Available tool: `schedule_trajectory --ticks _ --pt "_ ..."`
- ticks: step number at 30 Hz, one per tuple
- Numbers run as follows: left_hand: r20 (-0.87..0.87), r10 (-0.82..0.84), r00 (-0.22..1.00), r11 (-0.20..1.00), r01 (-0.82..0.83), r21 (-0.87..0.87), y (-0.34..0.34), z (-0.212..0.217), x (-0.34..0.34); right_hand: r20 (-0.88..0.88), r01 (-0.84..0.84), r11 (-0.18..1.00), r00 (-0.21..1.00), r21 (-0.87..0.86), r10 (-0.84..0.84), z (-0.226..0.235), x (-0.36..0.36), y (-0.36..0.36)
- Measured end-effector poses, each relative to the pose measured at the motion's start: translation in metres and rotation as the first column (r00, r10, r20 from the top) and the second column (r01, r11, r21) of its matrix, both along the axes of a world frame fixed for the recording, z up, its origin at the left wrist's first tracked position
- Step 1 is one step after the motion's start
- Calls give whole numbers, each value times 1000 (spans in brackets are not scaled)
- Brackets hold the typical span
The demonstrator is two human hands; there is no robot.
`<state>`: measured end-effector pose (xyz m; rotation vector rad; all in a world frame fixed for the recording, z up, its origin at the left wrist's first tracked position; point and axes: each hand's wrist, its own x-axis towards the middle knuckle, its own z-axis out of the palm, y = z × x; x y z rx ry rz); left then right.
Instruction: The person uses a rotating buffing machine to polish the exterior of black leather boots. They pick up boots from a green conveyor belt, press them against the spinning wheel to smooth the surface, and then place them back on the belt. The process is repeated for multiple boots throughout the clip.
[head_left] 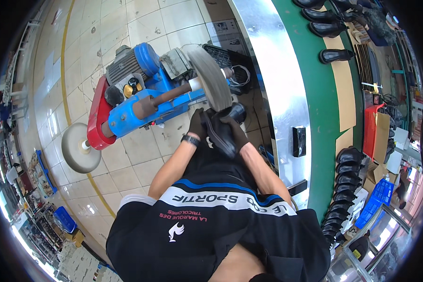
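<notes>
Both my hands wear dark gloves and grip a black leather shoe (219, 137) in front of my body. My left hand (198, 123) is closed on its left side, with a watch on that wrist. On the other side, my right hand (235, 132) is closed round it. A shiny black rounded part (237, 112) shows just beyond my right hand; whether it belongs to the same shoe I cannot tell. Right above the hands is the grey buffing wheel (212, 80) of a blue machine (127, 116). The shoe's far end is close to the wheel's lower rim; contact is unclear.
A second, pale wheel (80, 148) sits at the machine's left end, beside a red guard (97, 117). To my right runs a metal-edged bench (286, 94) with a green top (322, 108). Several black shoes (348, 183) stand along it, with a blue crate (376, 202) farther right.
</notes>
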<state>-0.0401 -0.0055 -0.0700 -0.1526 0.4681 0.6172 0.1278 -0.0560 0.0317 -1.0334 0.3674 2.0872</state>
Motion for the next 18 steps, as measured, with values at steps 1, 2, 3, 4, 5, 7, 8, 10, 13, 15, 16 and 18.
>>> schedule_trajectory --ticks 1,2,3,4,5,7,8,10,13,15,16,18 --pt "-180 41 983 999 -35 38 -14 27 -2 -38 -74 997 996 18 74 13 6 1" --pt "-359 103 928 993 -78 86 -25 51 -8 -82 -162 986 983 41 165 26 11 4" --pt "-574 127 809 955 56 291 -33 69 -12 -120 -245 968 961 64 251 39 17 4" --pt "-739 201 643 869 231 437 -43 85 -16 -178 -269 958 942 103 284 50 21 1" --pt "-787 275 552 772 361 524 -45 90 -18 70 -357 922 934 148 350 49 24 -4" --pt "-815 478 329 549 612 569 -51 100 -22 544 -541 825 746 162 383 48 29 -22" --pt "-780 583 228 417 740 528 -49 99 -24 754 -753 655 462 56 467 73 31 -25" --pt "-726 682 93 407 776 482 -49 85 -14 920 -923 379 94 -62 380 96 31 -37" --pt "-677 736 11 344 856 387 -45 105 3 885 -913 253 -192 -320 425 142 21 -25" --pt "-894 381 235 490 769 410 -34 97 -1 918 -888 405 -43 -216 395 126 29 -35" --pt "-834 500 231 217 900 379 -28 76 -4 928 -871 480 87 -106 363 118 33 -36" --pt "-665 678 314 -316 941 122 -24 28 -6 900 -787 607 337 109 276 102 37 -34"
